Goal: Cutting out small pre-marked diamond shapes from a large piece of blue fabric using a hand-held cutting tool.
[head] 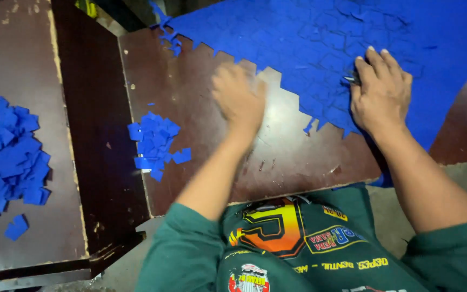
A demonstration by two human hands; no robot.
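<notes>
Green sleeves and the printed shirt front sit closest to the lens, so we note them first and then work from the fingers outward.

Right hand (pixel 382 94): fingers (pixel 375 64) lie flat and together, pressing down on the blue sheet (pixel 309 38). Something small and dark shows just beside the thumb edge; we cannot tell what it is, nor whether the hand grips it.

Left hand (pixel 239 100): motion-blurred. Fingers look loosely curled at the sheet's notched lower edge; we cannot tell whether they pinch a piece or hang empty.

Sheet: spread over the far right part of the brown bench (pixel 190 97), scored all over into small pieces. Its lower left border is stepped and ragged, with one small tab (pixel 309 126) hanging off near the right wrist.

Loose blue pieces: a small heap (pixel 155 141) on the same bench, left of the left forearm; a larger heap (pixel 12 159) on a second brown board (pixel 22 70) well apart to the left, across a dark gap.

Judgement: we read this as the separating step, one hand pinning the sheet while the other works at its edge. Much of the sheet remains whole. The next pull would call for firm downward pressure from the right hand and a clean pinch on an edge piece, so only that piece parts along its score.
</notes>
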